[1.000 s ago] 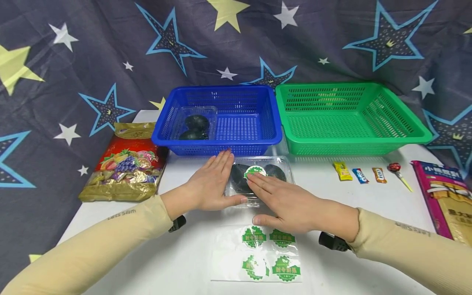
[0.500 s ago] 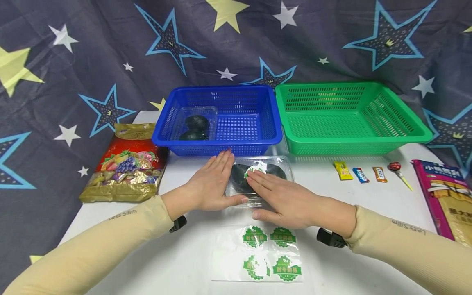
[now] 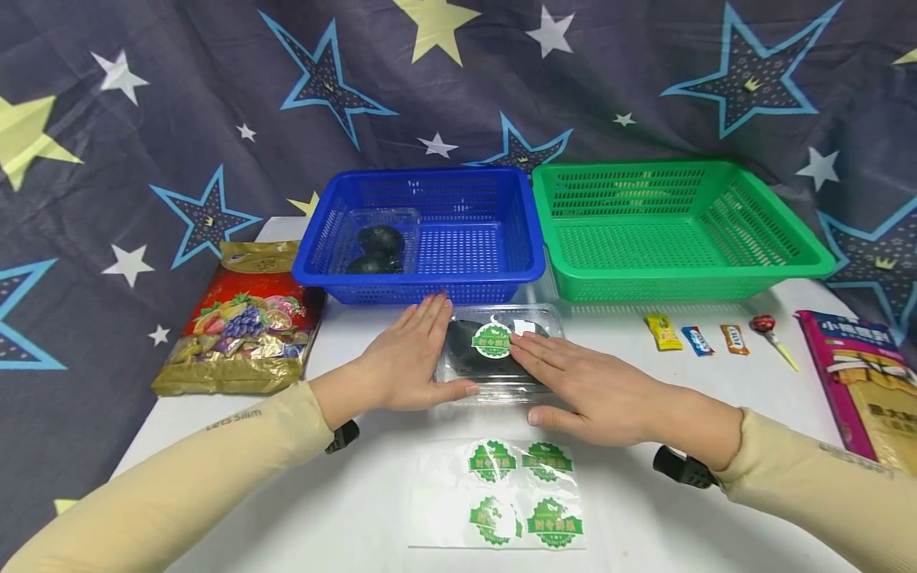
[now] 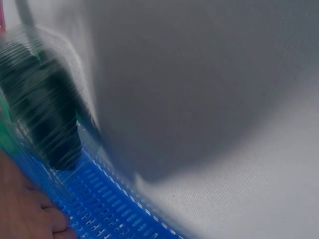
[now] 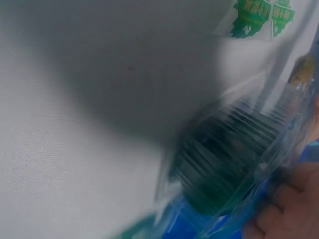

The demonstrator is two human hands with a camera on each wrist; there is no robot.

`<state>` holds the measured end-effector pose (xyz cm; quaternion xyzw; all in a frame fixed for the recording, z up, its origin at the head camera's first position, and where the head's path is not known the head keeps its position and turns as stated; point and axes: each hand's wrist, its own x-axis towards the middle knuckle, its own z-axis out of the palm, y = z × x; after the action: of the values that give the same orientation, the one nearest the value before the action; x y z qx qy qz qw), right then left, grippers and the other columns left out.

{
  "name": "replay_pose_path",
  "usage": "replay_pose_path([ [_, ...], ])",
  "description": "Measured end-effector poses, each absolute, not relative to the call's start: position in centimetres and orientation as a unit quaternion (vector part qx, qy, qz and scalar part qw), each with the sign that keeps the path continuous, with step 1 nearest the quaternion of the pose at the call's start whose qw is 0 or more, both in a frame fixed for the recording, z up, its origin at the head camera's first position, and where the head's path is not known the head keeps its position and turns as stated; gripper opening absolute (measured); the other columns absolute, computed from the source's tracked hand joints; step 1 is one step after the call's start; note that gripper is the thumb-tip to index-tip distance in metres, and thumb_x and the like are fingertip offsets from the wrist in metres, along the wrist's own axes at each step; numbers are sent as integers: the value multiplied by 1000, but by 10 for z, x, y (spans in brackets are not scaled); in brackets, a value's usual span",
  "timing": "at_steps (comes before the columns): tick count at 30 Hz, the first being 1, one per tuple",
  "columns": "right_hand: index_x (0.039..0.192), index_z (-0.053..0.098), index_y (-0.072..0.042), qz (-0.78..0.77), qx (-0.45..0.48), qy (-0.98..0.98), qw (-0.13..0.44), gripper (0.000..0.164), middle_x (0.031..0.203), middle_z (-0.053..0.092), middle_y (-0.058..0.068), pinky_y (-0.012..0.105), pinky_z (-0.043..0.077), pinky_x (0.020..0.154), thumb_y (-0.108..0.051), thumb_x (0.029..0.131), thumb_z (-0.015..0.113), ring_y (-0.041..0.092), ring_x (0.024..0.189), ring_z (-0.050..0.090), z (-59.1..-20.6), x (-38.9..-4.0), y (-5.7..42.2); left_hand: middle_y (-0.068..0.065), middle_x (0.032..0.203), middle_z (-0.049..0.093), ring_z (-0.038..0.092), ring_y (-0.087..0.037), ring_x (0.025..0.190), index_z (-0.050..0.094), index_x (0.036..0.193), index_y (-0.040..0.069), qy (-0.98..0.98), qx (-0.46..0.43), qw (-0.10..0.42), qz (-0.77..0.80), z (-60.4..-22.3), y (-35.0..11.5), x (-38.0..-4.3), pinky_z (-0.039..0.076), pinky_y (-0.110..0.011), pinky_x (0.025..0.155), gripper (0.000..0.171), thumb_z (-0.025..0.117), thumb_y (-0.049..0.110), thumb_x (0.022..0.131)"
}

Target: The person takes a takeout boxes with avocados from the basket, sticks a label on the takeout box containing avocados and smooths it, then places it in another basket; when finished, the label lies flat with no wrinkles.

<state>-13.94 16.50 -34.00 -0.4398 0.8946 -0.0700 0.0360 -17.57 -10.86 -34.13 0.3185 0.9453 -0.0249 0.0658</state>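
A clear plastic clamshell box [image 3: 512, 390] of dark, rounded fruit [image 3: 467, 362] rests on the white table, with a round green-and-white sticker [image 3: 490, 341] on its lid. My left hand [image 3: 404, 362] lies along the box's left side, fingers straight and thumb by its front edge. Fingertips of my right hand [image 3: 598, 390], also straight, touch the lid at the sticker's right edge. In the left wrist view, the ribbed box [image 4: 45, 99] shows above the left hand's knuckles [image 4: 30, 209]. From the right wrist, the box [image 5: 224, 154] appears beside the right hand [image 5: 291, 204].
A sheet of green stickers [image 3: 438, 497] lies in front. Behind stand a blue basket [image 3: 423, 280] containing another clear fruit box [image 3: 410, 227], and a green basket [image 3: 680, 274]. A red-gold candy bag [image 3: 243, 330] sits left; small candies [image 3: 665, 333], a lollipop [image 3: 765, 324] and a purple bag [image 3: 852, 362] right.
My right hand has slid rightward over the lid, uncovering the sticker that its fingers partly covered before. My left hand has stayed at the box's left side.
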Motion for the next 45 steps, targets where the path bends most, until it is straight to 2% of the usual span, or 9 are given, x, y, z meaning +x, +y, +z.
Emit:
replay_pose_path([
  [7, 147, 31, 0, -76, -459, 885, 21, 74, 155, 27, 12, 43, 25, 113, -53, 97, 42, 28, 142, 23, -341, -145, 158, -23, 157, 2, 2, -31, 145, 4, 150, -6, 946, 316, 75, -23, -342, -110, -176, 8, -41, 117, 114, 23, 83, 82],
  [15, 150, 26, -2, -68, -478, 873, 62, 79, 156, 22, 11, 42, 22, 114, -60, 97, 33, 25, 143, 19, -337, -154, 130, -22, 157, 0, 2, -31, 145, 5, 150, -5, 945, 319, 76, -25, -344, -109, -176, 8, -42, 117, 115, 21, 84, 80],
  [22, 149, 25, 0, -31, -459, 886, 62, 79, 156, 21, 15, 43, 21, 115, -60, 98, 26, 28, 143, 19, -333, -163, 116, -22, 157, 0, 2, -31, 145, 5, 150, -5, 945, 319, 70, -31, -344, -109, -176, 9, -43, 117, 114, 22, 84, 81],
  [25, 149, 25, 1, -28, -436, 898, 57, 81, 155, 22, 17, 45, 21, 114, -62, 97, 26, 30, 143, 19, -333, -164, 117, -22, 157, -2, 0, -31, 145, 3, 150, -5, 946, 316, 72, -32, -344, -109, -176, 9, -43, 117, 115, 21, 84, 80],
  [32, 148, 26, 3, -29, -401, 915, 23, 83, 154, 24, 20, 46, 23, 113, -61, 96, 34, 33, 142, 21, -337, -154, 135, -23, 156, 5, 4, -32, 145, 5, 150, -6, 945, 319, 64, -20, -344, -108, -175, 10, -42, 116, 115, 24, 84, 81],
  [39, 148, 24, 5, -40, -402, 914, 37, 88, 156, 17, 20, 47, 23, 113, -65, 95, 28, 33, 144, 16, -335, -136, 135, -23, 157, 4, 4, -32, 145, 5, 150, -6, 946, 318, 67, -22, -343, -109, -175, 9, -42, 117, 115, 25, 84, 81],
  [45, 149, 20, 3, -50, -426, 902, 43, 87, 157, 12, 19, 44, 18, 115, -65, 96, 22, 30, 145, 11, -335, -141, 112, -22, 157, 2, 2, -32, 145, 5, 150, -6, 944, 321, 67, -23, -343, -110, -177, 9, -43, 117, 115, 23, 84, 81],
])
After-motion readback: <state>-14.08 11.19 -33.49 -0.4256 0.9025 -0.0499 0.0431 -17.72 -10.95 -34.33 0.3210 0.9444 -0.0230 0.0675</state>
